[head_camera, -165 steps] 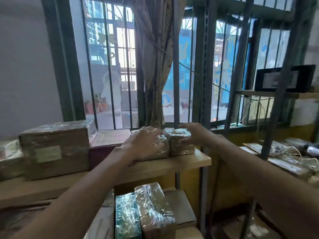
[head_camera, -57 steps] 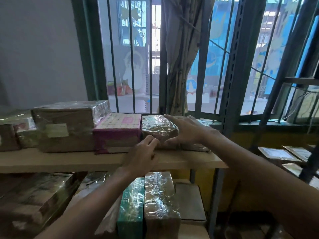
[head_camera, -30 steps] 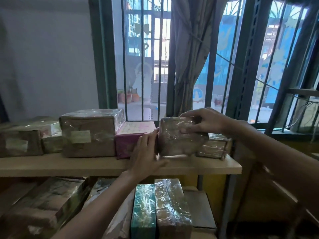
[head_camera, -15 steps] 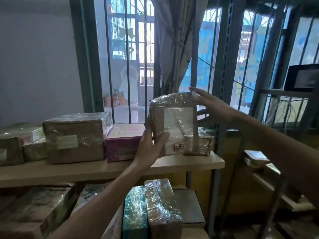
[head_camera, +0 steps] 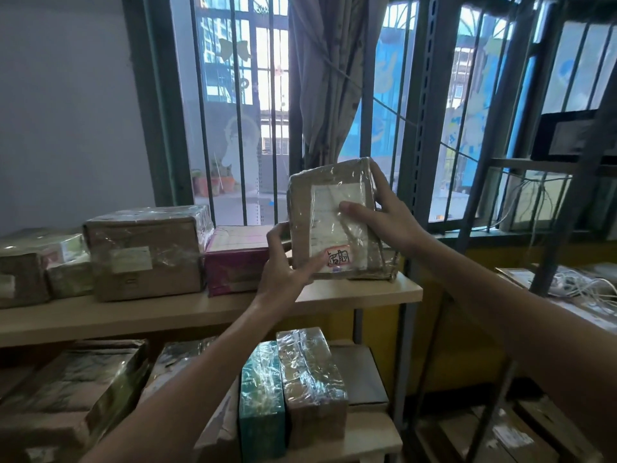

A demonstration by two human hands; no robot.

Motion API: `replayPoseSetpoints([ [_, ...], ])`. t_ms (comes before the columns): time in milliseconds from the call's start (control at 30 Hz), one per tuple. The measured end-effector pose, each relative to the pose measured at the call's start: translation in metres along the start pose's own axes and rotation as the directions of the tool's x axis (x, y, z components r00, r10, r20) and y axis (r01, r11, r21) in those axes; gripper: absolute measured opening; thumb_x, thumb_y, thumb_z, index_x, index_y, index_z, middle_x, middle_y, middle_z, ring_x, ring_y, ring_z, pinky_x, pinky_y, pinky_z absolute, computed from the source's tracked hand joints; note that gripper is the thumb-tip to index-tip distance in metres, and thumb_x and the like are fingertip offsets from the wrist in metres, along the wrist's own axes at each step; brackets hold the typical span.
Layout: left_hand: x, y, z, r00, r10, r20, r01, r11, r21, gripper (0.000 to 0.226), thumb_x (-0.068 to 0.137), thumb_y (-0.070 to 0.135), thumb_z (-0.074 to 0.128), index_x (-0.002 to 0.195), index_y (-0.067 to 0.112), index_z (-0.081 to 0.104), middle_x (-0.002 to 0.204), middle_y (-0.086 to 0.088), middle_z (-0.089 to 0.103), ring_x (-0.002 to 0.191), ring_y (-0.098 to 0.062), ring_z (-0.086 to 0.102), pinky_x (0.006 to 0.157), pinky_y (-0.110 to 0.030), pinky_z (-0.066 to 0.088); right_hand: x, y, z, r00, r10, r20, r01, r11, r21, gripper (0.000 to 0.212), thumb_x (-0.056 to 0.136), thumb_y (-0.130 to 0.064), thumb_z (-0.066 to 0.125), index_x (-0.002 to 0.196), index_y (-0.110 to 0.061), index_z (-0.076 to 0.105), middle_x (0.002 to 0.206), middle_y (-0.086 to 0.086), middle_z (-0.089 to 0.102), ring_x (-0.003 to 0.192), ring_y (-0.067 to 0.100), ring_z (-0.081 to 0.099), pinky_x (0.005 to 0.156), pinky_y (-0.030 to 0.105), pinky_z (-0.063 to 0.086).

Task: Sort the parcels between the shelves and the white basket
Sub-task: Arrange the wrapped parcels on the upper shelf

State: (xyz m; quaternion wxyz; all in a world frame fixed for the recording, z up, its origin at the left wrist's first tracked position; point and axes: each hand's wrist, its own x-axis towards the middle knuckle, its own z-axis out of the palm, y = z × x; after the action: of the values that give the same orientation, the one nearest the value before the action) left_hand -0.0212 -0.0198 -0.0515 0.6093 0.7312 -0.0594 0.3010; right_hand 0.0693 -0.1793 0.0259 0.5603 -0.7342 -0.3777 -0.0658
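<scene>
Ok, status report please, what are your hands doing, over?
Left hand and right hand both grip wrapped parcel. Label faces camera. Pink box close beside it on shelf.

parcel [head_camera: 334,222] above shelf [head_camera: 200,312] right end; boxes [head_camera: 143,255] left; lower parcels [head_camera: 310,379] beneath

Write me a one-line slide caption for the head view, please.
Left hand and right hand hold a film-wrapped parcel upright by the wooden shelf, label facing the camera.
</scene>
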Motion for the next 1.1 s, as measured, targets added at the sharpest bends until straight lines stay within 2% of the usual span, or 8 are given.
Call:
replayPoseSetpoints([
  [100, -0.025, -0.007, 0.010, 0.994, 0.107, 0.002, -0.107, 0.992, 0.065, 0.081, 0.071, 0.021, 0.077, 0.133, 0.028, 0.025, 0.114, 0.023, 0.051, 0.098, 0.012, 0.057, 0.073, -0.014, 0.053, -0.024, 0.002, 0.003, 0.985, 0.038, -0.166, -0.030, 0.998, 0.049, 0.071, 0.082, -0.039, 0.066, 0.140, -0.033, 0.025, 0.114, -0.015, 0.053, 0.098, 0.013, 0.063, 0.075, 0.028, 0.057],
  [200, -0.047, -0.013, 0.028, 0.997, 0.074, 0.024, -0.074, 0.997, 0.013, 0.081, 0.069, 0.026, 0.077, 0.134, 0.032, 0.027, 0.122, 0.016, 0.052, 0.102, 0.006, 0.058, 0.080, -0.023, 0.055, -0.060, 0.009, -0.004, 0.975, 0.090, -0.201, -0.091, 0.996, 0.007, 0.069, 0.083, -0.043, 0.064, 0.141, -0.031, 0.030, 0.124, -0.004, 0.052, 0.094, 0.008, 0.062, 0.071, 0.019, 0.055],
  [300, -0.067, -0.027, 0.055, 0.995, 0.048, 0.092, -0.052, 0.998, 0.039, 0.083, 0.069, 0.037, 0.076, 0.135, 0.033, 0.026, 0.131, 0.001, 0.054, 0.104, -0.002, 0.060, 0.081, -0.023, 0.055, -0.112, 0.027, -0.022, 0.961, 0.204, -0.185, -0.216, 0.975, -0.045, 0.093, 0.072, -0.053, 0.067, 0.148, -0.040, 0.014, 0.121, -0.006, 0.055, 0.090, 0.009, 0.068, 0.074, 0.026, 0.058],
  [400, -0.098, -0.054, 0.097, 0.977, 0.033, 0.210, -0.051, 0.996, 0.079, 0.089, 0.065, 0.048, 0.075, 0.138, 0.032, 0.025, 0.133, 0.010, 0.051, 0.113, 0.003, 0.053, 0.088, -0.026, 0.053, -0.177, 0.064, -0.048, 0.896, 0.338, -0.286, -0.370, 0.927, -0.062, 0.093, 0.073, -0.054, 0.070, 0.147, -0.042, 0.014, 0.132, -0.001, 0.055, 0.093, 0.008, 0.068, 0.085, 0.034, 0.057],
  [567, -0.174, -0.128, 0.176, 0.889, -0.137, 0.438, 0.075, 0.985, 0.157, 0.092, 0.063, 0.045, 0.079, 0.138, 0.030, 0.029, 0.126, 0.016, 0.049, 0.114, -0.005, 0.051, 0.092, -0.033, 0.050, -0.292, 0.150, -0.073, 0.721, 0.600, -0.346, -0.606, 0.788, 0.104, 0.078, 0.078, -0.035, 0.073, 0.143, -0.036, 0.029, 0.129, -0.003, 0.058, 0.110, 0.015, 0.061, 0.094, 0.040, 0.051],
  [700, -0.235, -0.203, 0.214, 0.759, -0.324, 0.565, 0.200, 0.942, 0.271, 0.091, 0.060, 0.047, 0.080, 0.137, 0.034, 0.032, 0.124, 0.016, 0.051, 0.102, 0.011, 0.049, 0.077, 0.004, 0.038, -0.379, 0.234, -0.057, 0.465, 0.817, -0.341, -0.790, 0.557, 0.258, 0.076, 0.078, -0.033, 0.073, 0.142, -0.026, 0.033, 0.128, 0.004, 0.060, 0.104, 0.021, 0.064, 0.081, 0.038, 0.057],
  [933, -0.348, -0.368, 0.240, 0.520, -0.597, 0.611, 0.421, 0.802, 0.425, 0.073, 0.065, 0.026, 0.081, 0.129, 0.028, 0.047, 0.120, 0.011, 0.062, 0.106, -0.005, 0.060, 0.092, -0.033, 0.051, -0.503, 0.386, 0.026, 0.192, 0.914, -0.358, -0.877, 0.324, 0.355, 0.074, 0.081, -0.030, 0.072, 0.143, -0.029, 0.031, 0.129, -0.001, 0.059, 0.111, 0.020, 0.059, 0.100, 0.042, 0.046],
  [1100, -0.399, -0.499, 0.239, 0.406, -0.690, 0.600, 0.467, 0.721, 0.513, 0.070, 0.067, 0.032, 0.078, 0.128, 0.039, 0.043, 0.119, 0.010, 0.063, 0.106, -0.010, 0.060, 0.092, -0.042, 0.051, -0.563, 0.502, 0.093, 0.066, 0.952, -0.297, -0.809, 0.225, 0.543, 0.071, 0.081, -0.025, 0.072, 0.141, -0.028, 0.034, 0.121, 0.000, 0.063, 0.082, 0.006, 0.068, 0.068, 0.026, 0.058],
])
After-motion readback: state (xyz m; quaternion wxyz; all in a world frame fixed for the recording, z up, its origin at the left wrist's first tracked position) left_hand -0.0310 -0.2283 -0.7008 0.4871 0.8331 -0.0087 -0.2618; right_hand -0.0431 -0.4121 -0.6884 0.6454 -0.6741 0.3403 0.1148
